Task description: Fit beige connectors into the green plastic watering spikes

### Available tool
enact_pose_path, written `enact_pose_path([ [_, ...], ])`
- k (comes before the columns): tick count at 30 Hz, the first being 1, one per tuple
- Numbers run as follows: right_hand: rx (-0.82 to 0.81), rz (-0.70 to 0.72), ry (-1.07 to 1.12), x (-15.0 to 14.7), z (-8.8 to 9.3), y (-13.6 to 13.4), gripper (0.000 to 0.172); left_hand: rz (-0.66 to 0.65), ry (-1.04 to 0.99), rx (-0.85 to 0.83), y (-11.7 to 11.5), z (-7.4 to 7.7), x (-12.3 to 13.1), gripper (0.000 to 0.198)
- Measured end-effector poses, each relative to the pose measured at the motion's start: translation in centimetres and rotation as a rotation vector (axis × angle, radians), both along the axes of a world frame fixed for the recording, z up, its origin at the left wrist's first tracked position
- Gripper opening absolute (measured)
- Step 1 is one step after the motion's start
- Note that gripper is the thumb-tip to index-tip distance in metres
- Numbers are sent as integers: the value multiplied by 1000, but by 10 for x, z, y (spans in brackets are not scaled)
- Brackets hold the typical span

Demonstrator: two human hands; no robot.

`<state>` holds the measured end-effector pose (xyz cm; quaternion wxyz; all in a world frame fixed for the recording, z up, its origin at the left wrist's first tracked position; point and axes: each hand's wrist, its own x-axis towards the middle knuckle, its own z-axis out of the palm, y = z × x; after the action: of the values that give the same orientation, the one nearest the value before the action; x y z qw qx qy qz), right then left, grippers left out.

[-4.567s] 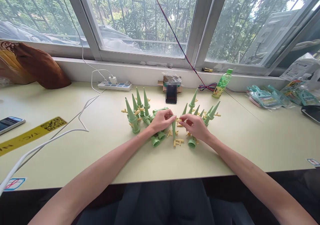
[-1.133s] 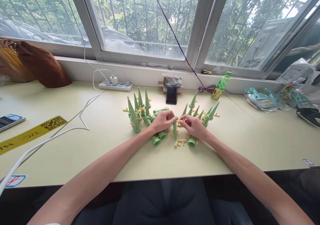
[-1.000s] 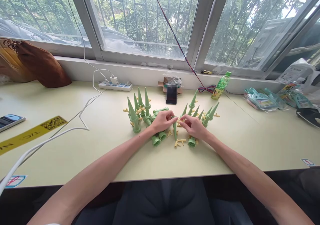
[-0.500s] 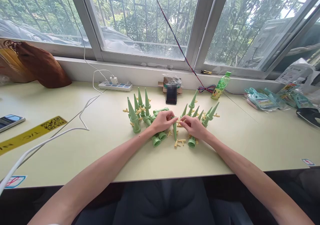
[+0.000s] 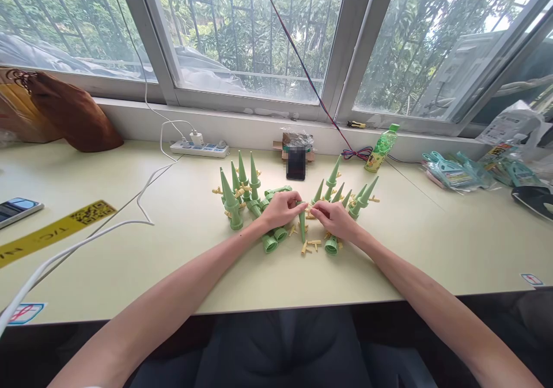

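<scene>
My left hand [image 5: 283, 208] is closed on a green pointed cone [image 5: 302, 227], whose tip points down toward the table. Close by on the right, my right hand [image 5: 334, 218] pinches a small yellow piece, mostly hidden by the fingers, against the cone's upper end. Several loose yellow T-shaped pieces [image 5: 314, 243] lie below the hands. Ribbed green caps [image 5: 270, 244] rest by my left wrist, and another green cap [image 5: 331, 246] lies under my right hand. Upright green spikes with yellow pegs [image 5: 232, 204] stand on the left; more green spikes [image 5: 363, 198] stand on the right.
At the back are a phone [image 5: 296, 164] leaning on a small box, a power strip [image 5: 201, 148] and a green drink bottle [image 5: 382, 148]. A white cable [image 5: 140, 195] crosses the left side. Bagged light-blue items [image 5: 458, 170] lie at the right.
My right hand's fingers have shifted very slightly at the cone's upper end. Everything else looks the same.
</scene>
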<state>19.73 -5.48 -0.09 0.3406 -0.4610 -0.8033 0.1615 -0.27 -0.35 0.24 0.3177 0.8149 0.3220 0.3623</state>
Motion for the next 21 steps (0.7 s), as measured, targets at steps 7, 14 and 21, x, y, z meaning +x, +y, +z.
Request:
enact_pose_path([
  [7, -42, 16, 20, 1, 0, 0, 29, 1, -10, -1, 0, 0, 0, 31],
  [14, -16, 14, 6, 1, -2, 2, 34, 1, 6, 12, -1, 0, 0, 30],
  [21, -46, 11, 34, 1, -2, -1, 26, 8, -2, 2, 0, 1, 0, 30],
])
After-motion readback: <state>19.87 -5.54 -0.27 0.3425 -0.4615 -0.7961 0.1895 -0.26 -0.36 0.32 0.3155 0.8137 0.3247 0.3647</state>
